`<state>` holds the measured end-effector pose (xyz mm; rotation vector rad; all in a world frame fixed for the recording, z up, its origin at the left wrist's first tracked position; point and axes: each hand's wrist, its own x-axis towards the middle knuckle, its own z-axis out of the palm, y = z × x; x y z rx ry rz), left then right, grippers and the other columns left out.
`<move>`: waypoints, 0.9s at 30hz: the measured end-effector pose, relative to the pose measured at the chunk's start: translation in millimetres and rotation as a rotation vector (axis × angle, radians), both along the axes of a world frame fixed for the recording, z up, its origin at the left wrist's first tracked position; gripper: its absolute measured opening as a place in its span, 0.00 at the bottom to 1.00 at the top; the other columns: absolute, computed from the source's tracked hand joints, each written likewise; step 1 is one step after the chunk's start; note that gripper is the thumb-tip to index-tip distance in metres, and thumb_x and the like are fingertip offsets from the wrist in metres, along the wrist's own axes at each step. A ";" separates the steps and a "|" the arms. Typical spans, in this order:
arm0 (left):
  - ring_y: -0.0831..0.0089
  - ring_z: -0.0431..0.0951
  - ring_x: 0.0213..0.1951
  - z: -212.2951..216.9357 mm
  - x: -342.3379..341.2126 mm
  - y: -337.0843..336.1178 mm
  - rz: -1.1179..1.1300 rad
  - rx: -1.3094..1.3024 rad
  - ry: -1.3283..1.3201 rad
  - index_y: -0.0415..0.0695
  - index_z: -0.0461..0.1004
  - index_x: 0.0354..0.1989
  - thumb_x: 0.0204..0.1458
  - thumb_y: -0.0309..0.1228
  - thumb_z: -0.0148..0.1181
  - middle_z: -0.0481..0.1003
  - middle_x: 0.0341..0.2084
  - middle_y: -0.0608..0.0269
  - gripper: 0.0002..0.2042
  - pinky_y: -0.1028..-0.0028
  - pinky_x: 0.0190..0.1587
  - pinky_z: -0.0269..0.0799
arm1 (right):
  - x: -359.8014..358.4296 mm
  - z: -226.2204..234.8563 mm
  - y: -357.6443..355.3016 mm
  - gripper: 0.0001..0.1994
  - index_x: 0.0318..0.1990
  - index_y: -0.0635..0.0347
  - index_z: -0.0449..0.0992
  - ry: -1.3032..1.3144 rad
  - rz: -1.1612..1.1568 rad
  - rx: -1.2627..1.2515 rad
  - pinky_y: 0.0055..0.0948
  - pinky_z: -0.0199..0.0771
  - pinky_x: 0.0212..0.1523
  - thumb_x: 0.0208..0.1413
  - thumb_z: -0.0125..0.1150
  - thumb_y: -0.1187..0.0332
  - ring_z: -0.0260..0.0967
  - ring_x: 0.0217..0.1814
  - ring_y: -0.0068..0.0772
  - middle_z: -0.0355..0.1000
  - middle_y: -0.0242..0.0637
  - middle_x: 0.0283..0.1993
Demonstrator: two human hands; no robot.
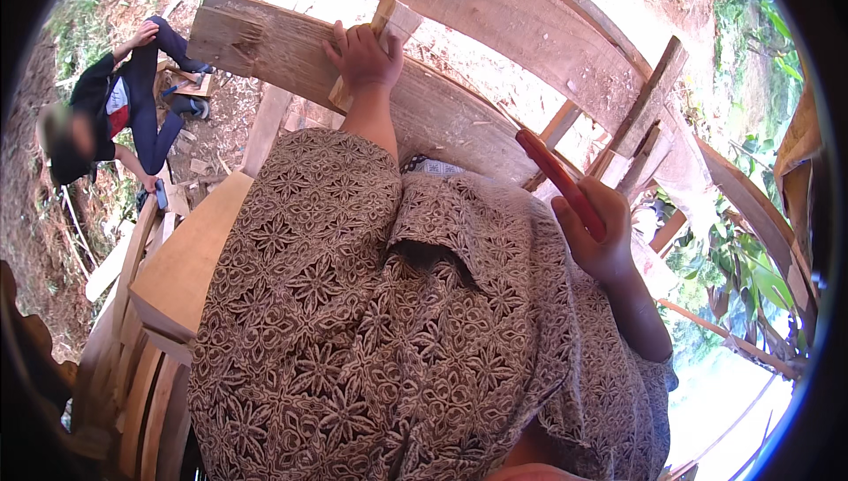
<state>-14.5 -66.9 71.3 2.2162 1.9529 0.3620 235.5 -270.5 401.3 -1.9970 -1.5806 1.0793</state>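
My left hand [366,59] is closed over a short wooden block [400,18] that lies across a wide plank [291,46]. The block sticks out beyond my fingers at the far side, and part of it is hidden under my palm. To the right, my right hand [603,227] grips a long, flat red tool [558,175], raised and pointing up to the left. The tool's lower end is hidden in my fist, so its exact kind does not show.
Another broad board [495,17] runs beyond the plank. Narrow upright timbers [643,114] stand at the right. Stacked wood [190,251] lies at the left, where a person [124,101] sits on the ground, one hand near a dark tool. Green plants [751,260] grow at far right.
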 end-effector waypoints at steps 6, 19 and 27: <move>0.47 0.55 0.73 6.1 -2.4 -2.4 0.012 -0.005 -0.006 0.41 0.73 0.45 0.61 0.52 0.45 0.74 0.51 0.53 0.24 0.31 0.72 0.38 | -18.0 -32.7 56.5 0.12 0.26 0.60 0.72 0.053 0.061 0.053 0.38 0.61 0.23 0.58 0.68 0.68 0.62 0.19 0.39 0.64 0.38 0.19; 0.50 0.55 0.74 -20.4 -5.0 8.1 0.015 -0.081 0.096 0.41 0.74 0.49 0.61 0.53 0.49 0.75 0.55 0.53 0.25 0.34 0.74 0.38 | -67.5 -160.3 121.1 0.18 0.24 0.60 0.69 0.069 0.045 0.185 0.40 0.63 0.23 0.60 0.69 0.62 0.62 0.18 0.41 0.64 0.42 0.17; 0.45 0.63 0.68 -21.5 -23.2 14.8 0.041 0.115 0.118 0.43 0.77 0.48 0.66 0.50 0.43 0.78 0.49 0.53 0.24 0.44 0.70 0.49 | -28.2 -229.2 98.0 0.15 0.31 0.63 0.77 0.180 0.186 0.392 0.38 0.67 0.31 0.60 0.71 0.61 0.68 0.27 0.37 0.69 0.41 0.24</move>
